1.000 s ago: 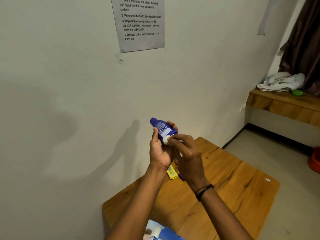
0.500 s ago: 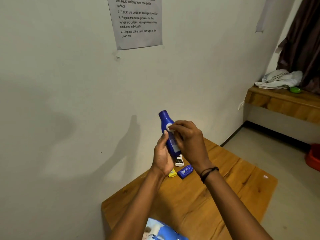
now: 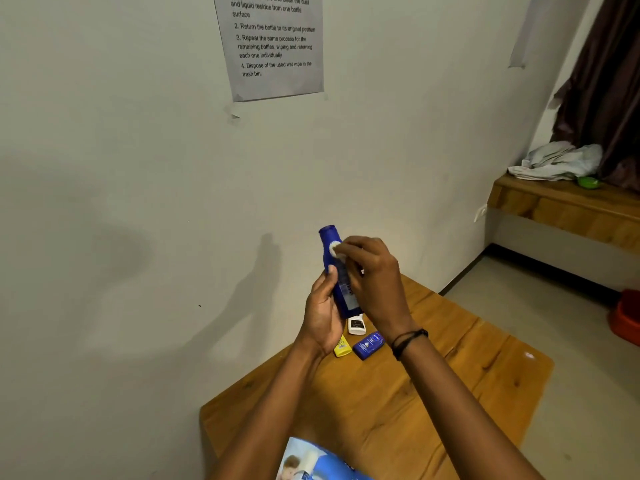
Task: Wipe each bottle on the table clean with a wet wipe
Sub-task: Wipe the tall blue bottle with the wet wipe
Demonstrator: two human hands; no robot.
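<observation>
The left hand [image 3: 323,317] grips the tall dark-blue plastic bottle [image 3: 341,289] by its lower body, near upright above the wooden table [image 3: 433,393]. The right hand [image 3: 377,282] pinches a small white wet wipe [image 3: 335,250] against the bottle's neck. Three small bottles, white [image 3: 356,324], yellow [image 3: 342,347] and blue [image 3: 369,344], lie on the table below.
</observation>
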